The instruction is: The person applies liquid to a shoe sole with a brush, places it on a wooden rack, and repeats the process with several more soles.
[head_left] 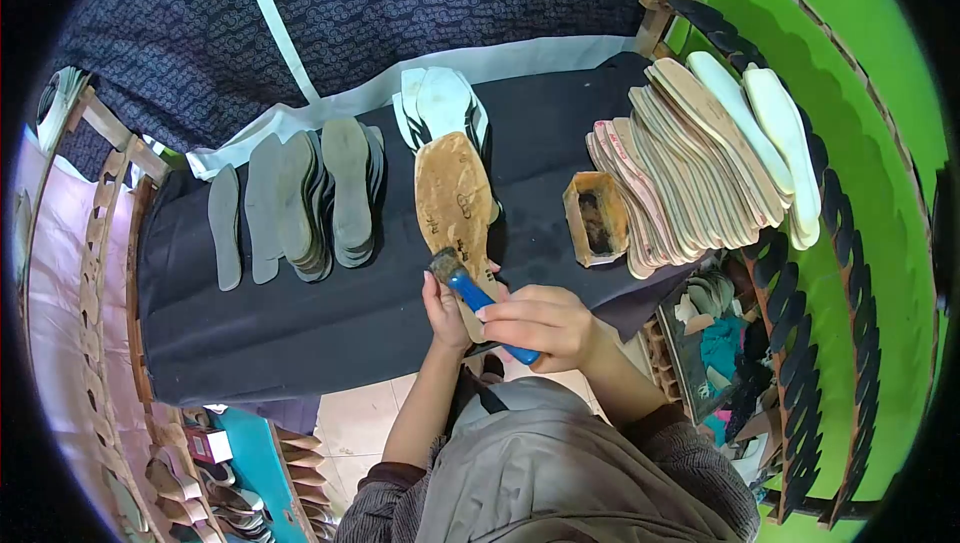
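The right hand point(545, 326) is clamping a blue-handled brush point(470, 288) at frame centre; the left hand point(447, 308) is gripping the tan, glue-mottled shoe-shaped insole point(452, 198).

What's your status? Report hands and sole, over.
Left hand holds the sole at its near end. Right hand grips the brush, bristles on the sole. Open box apart, rightward.

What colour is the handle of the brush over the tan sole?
Bright blue; the brush handle, gripped by the right hand, shows best in the head view.
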A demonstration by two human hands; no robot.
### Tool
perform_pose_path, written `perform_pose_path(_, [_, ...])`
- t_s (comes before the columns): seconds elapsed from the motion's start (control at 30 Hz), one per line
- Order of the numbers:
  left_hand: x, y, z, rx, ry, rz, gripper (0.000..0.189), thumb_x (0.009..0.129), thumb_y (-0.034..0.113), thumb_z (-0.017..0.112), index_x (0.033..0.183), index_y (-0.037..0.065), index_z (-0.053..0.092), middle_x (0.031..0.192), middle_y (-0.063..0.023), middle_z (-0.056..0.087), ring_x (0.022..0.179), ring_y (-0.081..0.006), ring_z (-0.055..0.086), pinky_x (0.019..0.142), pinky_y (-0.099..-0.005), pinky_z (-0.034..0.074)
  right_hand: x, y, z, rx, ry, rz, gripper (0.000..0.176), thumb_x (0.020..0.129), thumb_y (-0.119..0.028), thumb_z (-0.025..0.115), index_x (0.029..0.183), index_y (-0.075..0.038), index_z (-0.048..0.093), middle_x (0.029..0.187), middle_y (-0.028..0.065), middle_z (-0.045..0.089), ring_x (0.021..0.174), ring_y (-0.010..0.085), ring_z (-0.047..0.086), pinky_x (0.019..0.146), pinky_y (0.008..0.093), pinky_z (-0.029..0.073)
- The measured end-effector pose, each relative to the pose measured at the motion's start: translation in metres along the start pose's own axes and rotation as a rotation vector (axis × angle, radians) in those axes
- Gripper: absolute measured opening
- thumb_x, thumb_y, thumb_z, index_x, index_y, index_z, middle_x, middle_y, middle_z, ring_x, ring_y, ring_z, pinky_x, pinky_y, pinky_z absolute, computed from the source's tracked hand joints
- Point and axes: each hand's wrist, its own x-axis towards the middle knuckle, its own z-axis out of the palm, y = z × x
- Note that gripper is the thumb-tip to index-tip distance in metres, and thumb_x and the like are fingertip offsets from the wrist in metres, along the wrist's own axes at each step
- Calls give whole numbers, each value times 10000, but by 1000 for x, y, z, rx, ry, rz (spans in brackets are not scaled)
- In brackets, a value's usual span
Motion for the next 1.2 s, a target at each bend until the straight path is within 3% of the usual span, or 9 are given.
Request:
perform_pose_path(0.33, [4, -5, -5, -74, -118, 32, 639, 926, 565, 138, 1255, 83, 399, 1067, -152, 545, 739, -267, 615, 659, -382, 524, -14, -2, -15, 76, -49, 134, 315, 591, 3, 687, 901, -2, 627, 913, 122, 642, 677, 272, 602, 606, 331, 494])
perform_pose_path(0.43, [9, -11, -8, -155, 307, 7, 616, 953, 509, 152, 1169, 29, 471, 965, -147, 594, 709, -262, 603, 654, -380, 513, -9, 2, -14, -48, 2, 113, 238, 622, -31, 687, 856, -7, 647, 857, 118, 658, 652, 259, 615, 580, 315, 498])
perform_pose_path(0.47, [9, -10, -8, -155, 306, 8, 616, 953, 509, 152, 1169, 29, 471, 965, -147, 594, 709, -262, 603, 654, -380, 513, -8, 3, -13, -108, 27, 100, 202, 638, -48, 687, 834, -10, 657, 829, 117, 665, 640, 252, 621, 566, 306, 500])
perform_pose_path(0.57, [6, -7, -23, -12, -122, -37, 532, 969, 464, 180, 1199, 52, 426, 1050, -144, 556, 791, -260, 613, 689, -386, 515, -11, -6, -16, -47, -63, 133, 180, 666, -70, 691, 837, -19, 660, 818, 107, 667, 642, 239, 624, 566, 302, 503])
perform_pose_path(0.7, [6, -8, -23, -4, -107, -87, 559, 966, 480, 171, 1226, 47, 412, 1078, -158, 553, 761, -283, 616, 664, -383, 523, -10, -4, -16, 0, -56, 134, 174, 690, -97, 699, 840, -19, 659, 824, 101, 668, 653, 234, 627, 576, 302, 505])
perform_pose_path(0.77, [8, -12, -16, 11, 141, 14, 610, 959, 507, 162, 1285, 39, 375, 1163, -174, 535, 752, -314, 625, 643, -392, 534, -5, -2, -17, -98, 7, 114, 181, 689, -95, 699, 846, -16, 658, 862, 117, 664, 672, 242, 628, 586, 304, 506])
perform_pose_path(1.07, [6, -4, -12, 30, -9, -18, 656, 952, 524, 131, 1368, 51, 315, 1332, -186, 447, 801, -330, 632, 687, -397, 534, -7, -6, -13, 81, -89, 183, 220, 609, -19, 699, 824, -15, 650, 831, 112, 665, 636, 243, 622, 569, 304, 498])
perform_pose_path(1.13, [9, -2, -5, -56, 99, 33, 642, 957, 513, 142, 1368, 50, 314, 1327, -185, 452, 826, -334, 627, 709, -410, 524, -7, 1, -11, -95, 29, 139, 201, 626, -39, 703, 818, -17, 649, 829, 117, 665, 637, 241, 622, 570, 301, 496])
perform_pose_path(1.2, [9, 0, -1, -441, 265, -8, 632, 961, 506, 147, 1369, 52, 311, 1318, -178, 462, 858, -332, 618, 720, -425, 517, -9, 3, -10, -100, 17, 140, 317, 571, 4, 699, 878, -6, 622, 866, 100, 644, 680, 268, 608, 635, 346, 510])
